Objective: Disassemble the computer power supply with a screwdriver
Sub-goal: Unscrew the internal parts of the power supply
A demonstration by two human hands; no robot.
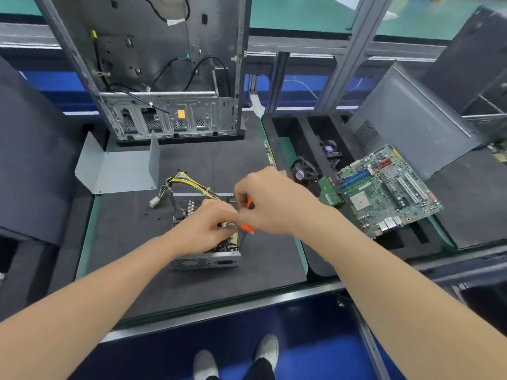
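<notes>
The open power supply [205,261], a grey metal box with its lid off, lies on the dark mat [131,242] in front of me. Its yellow and black cable bundle [186,183] trails off to the far left and ends in a white plug. My left hand [204,227] reaches into the box, its fingers curled among the inner wires and parts. My right hand [270,200] grips an orange-handled screwdriver [248,227] right beside the left hand, the dark shaft pointing down at the box's right edge. What the tip touches is hidden.
The removed grey lid [120,168] lies at the back left of the mat. An empty computer case [164,78] stands upright behind it. To the right, a black tray [290,133] holds a green motherboard [384,187], two fans and a small card. Another case [411,119] leans at far right.
</notes>
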